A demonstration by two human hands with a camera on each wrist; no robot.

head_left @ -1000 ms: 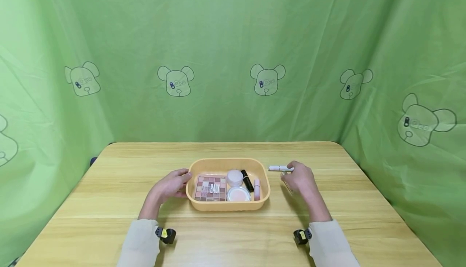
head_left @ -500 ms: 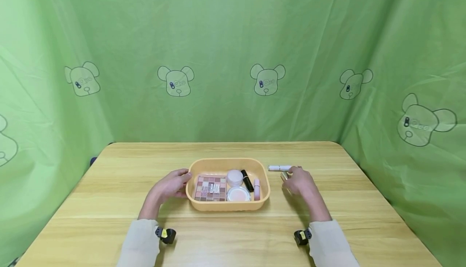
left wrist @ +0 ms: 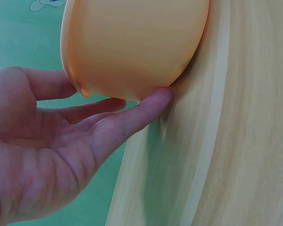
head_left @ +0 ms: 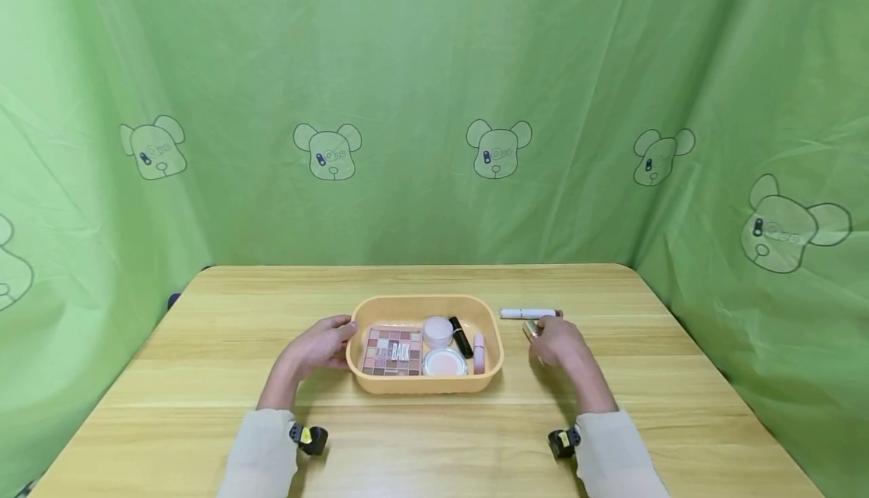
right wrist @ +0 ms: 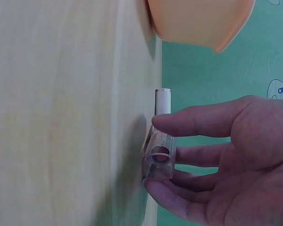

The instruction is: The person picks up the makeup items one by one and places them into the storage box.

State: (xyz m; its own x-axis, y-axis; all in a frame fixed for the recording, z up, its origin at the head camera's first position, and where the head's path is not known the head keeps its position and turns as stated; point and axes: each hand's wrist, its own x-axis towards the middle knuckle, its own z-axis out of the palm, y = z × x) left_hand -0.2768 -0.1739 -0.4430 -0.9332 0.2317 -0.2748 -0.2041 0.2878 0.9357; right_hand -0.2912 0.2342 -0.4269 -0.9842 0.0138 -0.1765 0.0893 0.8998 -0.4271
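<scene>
A yellow-orange plastic tray (head_left: 426, 385) stands on the table, holding several cosmetics. My left hand (head_left: 322, 345) grips its left end. In the left wrist view the thumb laps over the tray's rim (left wrist: 71, 61), with fingers against the outer wall. Right of the tray my right hand (head_left: 560, 343) holds a clear-walled lip gloss tube (right wrist: 159, 157), its gold-coloured end (head_left: 532, 327) showing past the fingers. The thumb lies on one side of the tube and fingers on the other. Just beyond lies a slim white cosmetic tube (head_left: 528, 314) with a brown end.
Inside the tray are an eyeshadow palette (head_left: 392, 351), a round pale jar (head_left: 437, 331), a round compact (head_left: 444, 362), a black lipstick-like tube (head_left: 461, 337) and a pink tube (head_left: 479, 355). Green cloth (head_left: 421, 211) hangs behind the wooden table (head_left: 434, 445).
My right hand's fingers have drawn back from the white tube, uncovering its brown end, and closed around the lip gloss tube. The left hand and tray have stayed put.
</scene>
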